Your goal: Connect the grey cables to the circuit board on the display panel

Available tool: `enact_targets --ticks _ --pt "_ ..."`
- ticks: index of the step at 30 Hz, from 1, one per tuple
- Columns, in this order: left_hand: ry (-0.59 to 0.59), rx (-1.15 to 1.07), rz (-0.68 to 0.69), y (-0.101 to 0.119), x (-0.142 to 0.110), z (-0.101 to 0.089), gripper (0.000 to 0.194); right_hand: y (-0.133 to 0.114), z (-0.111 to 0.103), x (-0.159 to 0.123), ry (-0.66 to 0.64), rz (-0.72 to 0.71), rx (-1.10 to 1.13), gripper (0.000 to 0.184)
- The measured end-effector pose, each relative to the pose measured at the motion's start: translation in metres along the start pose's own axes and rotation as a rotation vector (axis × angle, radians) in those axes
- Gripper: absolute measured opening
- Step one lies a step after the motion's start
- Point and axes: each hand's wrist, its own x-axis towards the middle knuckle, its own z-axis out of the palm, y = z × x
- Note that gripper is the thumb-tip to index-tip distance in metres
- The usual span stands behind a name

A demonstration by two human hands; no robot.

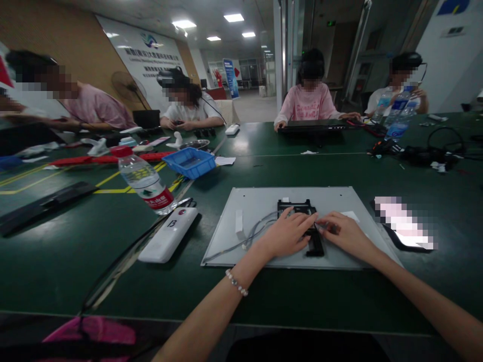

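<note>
A black plastic frame-like part (315, 246) lies on a pale grey panel (222, 226). Over the part's middle rests my left hand (289, 234), its fingers stretched out and covering much of it. At the part's right edge, my right hand (345, 236) has thumb and forefinger pinched together, close to my left fingertips; what they hold is too small to make out. Thin grey cables (260, 226) run from the part's left side across the panel. A small white block (239, 223) sits left of the cables. Some white material (350, 216) shows behind my right hand.
Left of the panel are a white power bank (169, 236), black cables, a water bottle (147, 183) and a blue basket (192, 163). A phone (405, 226) lies to the right. Several people sit around the green table (264, 301). More bottles (400, 115) stand at the far right.
</note>
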Motion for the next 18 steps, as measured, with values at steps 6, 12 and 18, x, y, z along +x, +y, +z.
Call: enact_targets --ticks 6,12,18 --pt "0.010 -0.030 0.019 -0.0004 0.0008 0.0012 0.050 0.0016 0.0012 0.0006 0.003 -0.008 0.019 0.019" --pt "0.039 -0.089 0.024 -0.0023 0.0014 0.0030 0.048 0.0012 0.0024 0.0018 0.043 0.012 0.055 0.017" --pt "0.046 -0.114 0.011 -0.0043 0.0007 0.0036 0.048 -0.0023 -0.0032 0.0038 -0.006 0.023 0.147 0.027"
